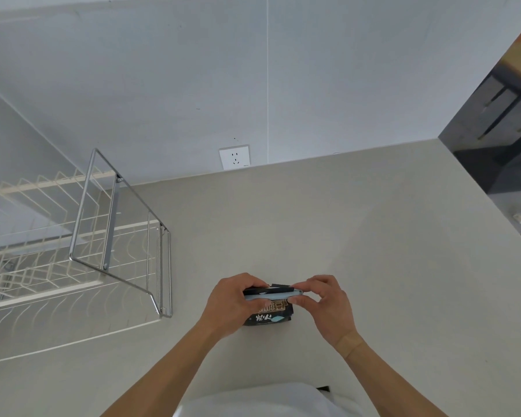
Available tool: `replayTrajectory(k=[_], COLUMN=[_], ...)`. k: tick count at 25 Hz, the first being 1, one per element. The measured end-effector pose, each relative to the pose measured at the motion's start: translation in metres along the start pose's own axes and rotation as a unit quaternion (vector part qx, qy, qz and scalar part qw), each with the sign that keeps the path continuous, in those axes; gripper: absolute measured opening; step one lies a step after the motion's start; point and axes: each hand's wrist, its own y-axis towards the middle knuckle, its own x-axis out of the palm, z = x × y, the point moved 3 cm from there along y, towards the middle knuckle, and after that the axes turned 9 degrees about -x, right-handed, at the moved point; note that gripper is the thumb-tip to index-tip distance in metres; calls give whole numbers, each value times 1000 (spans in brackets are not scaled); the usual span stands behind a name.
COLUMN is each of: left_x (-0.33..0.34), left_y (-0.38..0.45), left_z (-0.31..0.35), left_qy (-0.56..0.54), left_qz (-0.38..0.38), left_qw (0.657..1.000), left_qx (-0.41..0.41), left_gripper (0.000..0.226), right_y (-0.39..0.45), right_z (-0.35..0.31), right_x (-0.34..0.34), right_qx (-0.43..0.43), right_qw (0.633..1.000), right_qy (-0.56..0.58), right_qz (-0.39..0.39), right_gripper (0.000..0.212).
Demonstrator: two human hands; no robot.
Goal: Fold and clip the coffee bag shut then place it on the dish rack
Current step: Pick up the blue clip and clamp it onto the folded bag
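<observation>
Pale, matte stone-like countertop (328, 224) runs wide and bare from the hands back to the grey wall, where a white socket (234, 158) sits just above the seam; the counter's right edge drops off to a dark floor area, and its near edge lies under the person's white garment. Near the middle front of this surface stands the coffee bag (267, 313), small, black and glossy, with its top folded over into a flat band. Its printed face shows white and gold characters and a light blue patch, but the writing is too small and tilted to read. Along the fold lies a long, slim, pale blue clip (271, 294). The left hand (232, 300) wraps the bag's left end, fingers curled over the fold and thumb on the front. The right hand (322, 302) pinches the clip's right end between thumb and fingertips. Off to the left, well apart from the bag, stands the dish rack (82, 257), made of cream-coated wire with zigzag plate slots and a bright chrome tube frame tilted across it. Open counter lies between the rack and the bag.
</observation>
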Motion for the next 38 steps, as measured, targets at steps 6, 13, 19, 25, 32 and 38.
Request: replayTrajectory(k=[6, 13, 19, 25, 32, 38], left_x=[-4, -5, 2, 9, 15, 13], left_y=[1, -4, -10, -13, -12, -15], left_z=[0, 28, 40, 39, 32, 28], left_qy=[23, 158, 241, 204, 157, 138], left_qz=[-15, 55, 97, 106, 91, 80], left_qw=[1000, 966, 922, 932, 951, 955], left_qx=[7, 198, 289, 279, 251, 248], left_gripper=[26, 20, 8, 8, 12, 13], right_y=[-2, 0, -8, -11, -7, -7], right_z=[-2, -11, -12, -16, -15, -8], right_x=[2, 11, 13, 13, 13, 16], right_qx=[-21, -1, -7, -49, -58, -97], right_qw=[999, 998, 998, 997, 998, 994], right_qy=[14, 62, 65, 60, 33, -52], right_qz=[-46, -31, -11, 14, 5, 8], right_gripper=[30, 29, 30, 25, 21, 21])
